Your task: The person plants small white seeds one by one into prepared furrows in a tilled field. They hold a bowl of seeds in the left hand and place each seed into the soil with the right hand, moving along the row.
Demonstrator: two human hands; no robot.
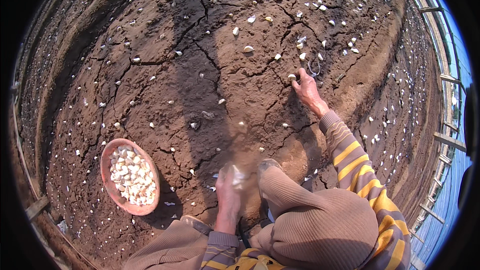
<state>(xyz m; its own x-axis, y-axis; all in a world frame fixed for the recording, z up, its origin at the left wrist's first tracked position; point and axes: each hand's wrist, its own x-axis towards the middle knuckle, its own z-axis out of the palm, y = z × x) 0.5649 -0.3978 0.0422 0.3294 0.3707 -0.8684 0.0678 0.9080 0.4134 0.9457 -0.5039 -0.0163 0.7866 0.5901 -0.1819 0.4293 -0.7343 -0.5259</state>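
Observation:
My right hand (307, 92) reaches out to the cracked brown soil, its fingertips pinched on a pale garlic clove (292, 76) at the ground. Down between my knees, my left hand (228, 190) is closed around a bunch of whitish garlic cloves (239, 177), smeared by motion. To the left of that hand, a reddish oval bowl (107, 182) rests on the soil, heaped with peeled-looking garlic cloves (132, 176). Single cloves such as this larger one (248, 49) are dotted over the bed beyond my hands.
Deep cracks run across the soil bed (240, 100). A furrow (367, 70) borders it on the right, with more scattered cloves past it. A curved frame with blue sheeting (440, 210) lines the right edge. My bent knee (325, 225) takes up the lower middle.

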